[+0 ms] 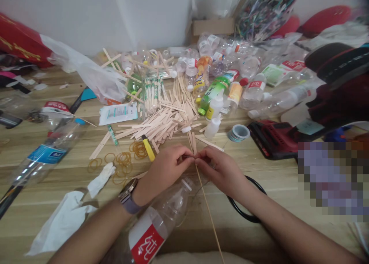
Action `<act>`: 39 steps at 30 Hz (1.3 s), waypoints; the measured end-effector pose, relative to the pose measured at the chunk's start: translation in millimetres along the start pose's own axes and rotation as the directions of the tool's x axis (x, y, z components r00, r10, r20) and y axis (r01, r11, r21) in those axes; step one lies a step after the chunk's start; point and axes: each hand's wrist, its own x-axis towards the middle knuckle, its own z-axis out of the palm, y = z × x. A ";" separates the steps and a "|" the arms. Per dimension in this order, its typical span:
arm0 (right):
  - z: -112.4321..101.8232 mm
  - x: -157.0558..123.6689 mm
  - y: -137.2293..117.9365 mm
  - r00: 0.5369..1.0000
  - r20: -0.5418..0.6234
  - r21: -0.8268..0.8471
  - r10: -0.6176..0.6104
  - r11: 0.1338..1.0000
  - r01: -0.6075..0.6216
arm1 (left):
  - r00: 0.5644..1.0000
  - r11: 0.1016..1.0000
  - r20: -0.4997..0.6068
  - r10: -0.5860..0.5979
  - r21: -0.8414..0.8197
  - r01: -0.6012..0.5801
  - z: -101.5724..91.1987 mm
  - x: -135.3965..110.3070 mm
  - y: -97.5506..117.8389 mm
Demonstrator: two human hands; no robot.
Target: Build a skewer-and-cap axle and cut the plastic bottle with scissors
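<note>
My left hand (170, 164), with a watch at its wrist, and my right hand (220, 167) meet in the middle with fingertips pinched together. At their fingertips is the upper end of a thin wooden stick (208, 206), which runs down toward my lap. A fine dark thread or wire (200, 189) hangs below the right fingers; its hold at the fingertips is too small to make out. Under my left forearm lies a clear plastic bottle (161, 221) with a red and white label. A black cable loop (245, 216) lies beneath my right forearm.
Loose craft sticks (161, 121) are heaped beyond my hands. Rubber bands (122, 166) and a yellow cutter (148, 148) lie to the left. Tape (239, 133), a small white squeeze bottle (212, 127) and a red power tool (276, 141) are at right. Plastic bottles (253, 89) crowd the back.
</note>
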 end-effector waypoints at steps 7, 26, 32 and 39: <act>-0.8 -1.1 -0.3 0.998 -0.014 0.063 0.055 0.997 -0.054 | 0.998 0.993 -0.036 0.057 0.105 -0.053 4.4 -1.4 0.5; 3.1 1.3 8.6 0.972 0.066 0.295 0.226 0.926 -0.235 | 0.999 0.985 0.005 0.045 0.166 -0.046 5.6 -2.8 1.4; 7.2 0.9 8.9 0.974 0.049 0.290 0.221 0.930 -0.226 | 0.998 0.972 0.012 0.060 0.226 -0.061 7.2 -3.6 0.4; 7.0 1.6 4.1 0.984 0.012 0.215 0.179 0.960 -0.178 | 0.997 0.969 0.035 0.066 0.235 -0.072 7.0 -3.4 1.4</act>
